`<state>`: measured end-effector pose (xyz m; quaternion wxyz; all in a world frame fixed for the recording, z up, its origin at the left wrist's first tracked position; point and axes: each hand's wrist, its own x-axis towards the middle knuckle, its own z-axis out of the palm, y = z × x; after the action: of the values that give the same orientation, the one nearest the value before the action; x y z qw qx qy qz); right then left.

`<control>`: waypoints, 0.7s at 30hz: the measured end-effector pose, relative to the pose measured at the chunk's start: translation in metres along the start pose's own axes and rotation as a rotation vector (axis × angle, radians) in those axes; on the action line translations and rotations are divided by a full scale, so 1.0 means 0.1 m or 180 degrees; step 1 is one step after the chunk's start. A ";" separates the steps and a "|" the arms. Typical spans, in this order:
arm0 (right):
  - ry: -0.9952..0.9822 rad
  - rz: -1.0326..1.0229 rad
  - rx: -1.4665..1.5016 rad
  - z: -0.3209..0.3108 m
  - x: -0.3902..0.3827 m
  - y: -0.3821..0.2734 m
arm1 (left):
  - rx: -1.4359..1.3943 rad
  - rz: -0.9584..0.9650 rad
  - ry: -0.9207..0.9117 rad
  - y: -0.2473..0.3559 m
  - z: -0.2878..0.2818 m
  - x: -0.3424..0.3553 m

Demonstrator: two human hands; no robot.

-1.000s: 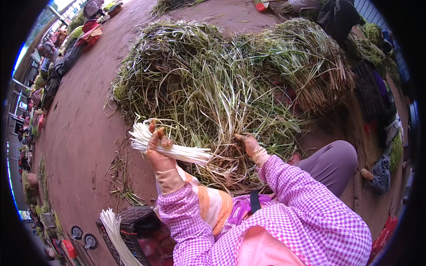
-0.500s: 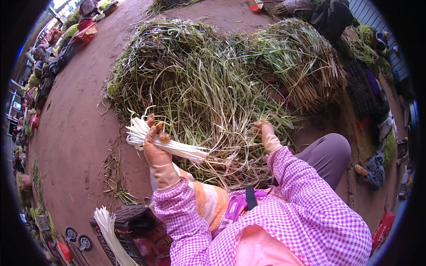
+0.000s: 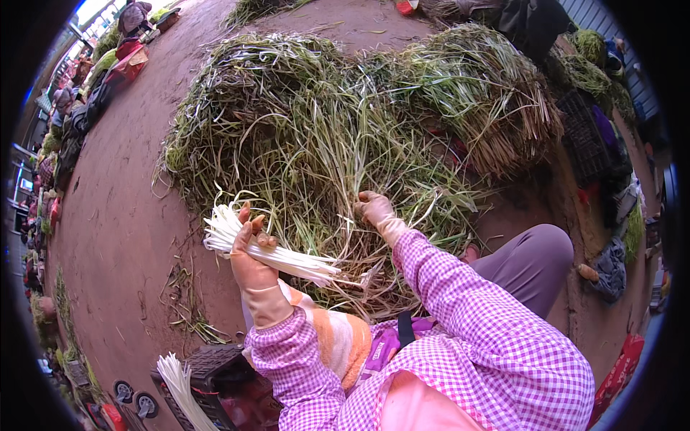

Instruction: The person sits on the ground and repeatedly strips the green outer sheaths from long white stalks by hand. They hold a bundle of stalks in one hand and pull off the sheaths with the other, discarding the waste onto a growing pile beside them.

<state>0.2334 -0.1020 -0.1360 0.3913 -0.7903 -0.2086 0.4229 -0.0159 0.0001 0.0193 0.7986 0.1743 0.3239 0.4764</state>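
My left hand [image 3: 253, 255], in a soiled pale glove, is closed round a bundle of long white stalks [image 3: 295, 260] held across the front of a big loose pile of green and dried leafy stems [image 3: 273, 129]. My gloved right hand [image 3: 374, 208] is at the middle of the pile, fingers closed on a few pale stems [image 3: 356, 172] that run up into it. A second white bundle [image 3: 180, 381] lies on a black plastic crate [image 3: 208, 359] at the lower left, beside an orange-striped towel [image 3: 338, 337] on my lap.
Brown ground [image 3: 122, 237] surrounds the pile, with scattered stems and two caster wheels at lower left. Other people [image 3: 133, 18], sacks and greens line the far left. Another crate [image 3: 582, 136], dark cloths and greens are at the right. My bent knee [image 3: 532, 266] lies right of the pile.
My right hand first moved right along the pile with loosened fingers, then came back left and higher, closing on stems. My left hand still holds the white bundle in much the same place.
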 end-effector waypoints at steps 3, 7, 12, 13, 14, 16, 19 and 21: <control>-0.0159 -0.2097 -0.0498 0.21 -0.15 -0.02 | -0.0064 -0.0029 -0.0139 0.01 -0.01 0.01; -0.0443 -0.1377 -0.2463 0.35 -0.30 -0.05 | 0.0020 0.0080 -0.0137 0.03 0.01 -0.02; -0.0757 -0.0965 -0.0753 0.37 -0.64 0.13 | 0.0052 0.0221 -0.0062 0.09 -0.02 -0.06; -0.0679 -0.0816 -0.0511 0.35 -0.67 0.14 | 0.0067 0.0223 -0.0090 0.11 -0.03 -0.06; -0.0701 -0.0536 -0.0209 0.34 -0.69 0.13 | 0.0003 0.0218 -0.0187 0.12 -0.03 -0.06; -0.0976 -0.0605 0.0101 0.31 -0.69 0.07 | 0.0165 0.0252 -0.0134 0.14 -0.03 -0.07; -0.1418 -0.1107 -0.2702 0.26 -0.67 -0.10 | 0.0081 0.0205 -0.0320 0.19 -0.01 -0.10; -0.1588 -0.1767 -0.2824 0.26 -0.65 -0.21 | 0.0191 0.0478 -0.0507 0.27 0.00 -0.14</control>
<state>0.1762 -0.1204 -0.0949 0.0578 -0.6708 -0.6513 0.3500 -0.0382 0.0006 0.0399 0.7783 0.2591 0.2595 0.5097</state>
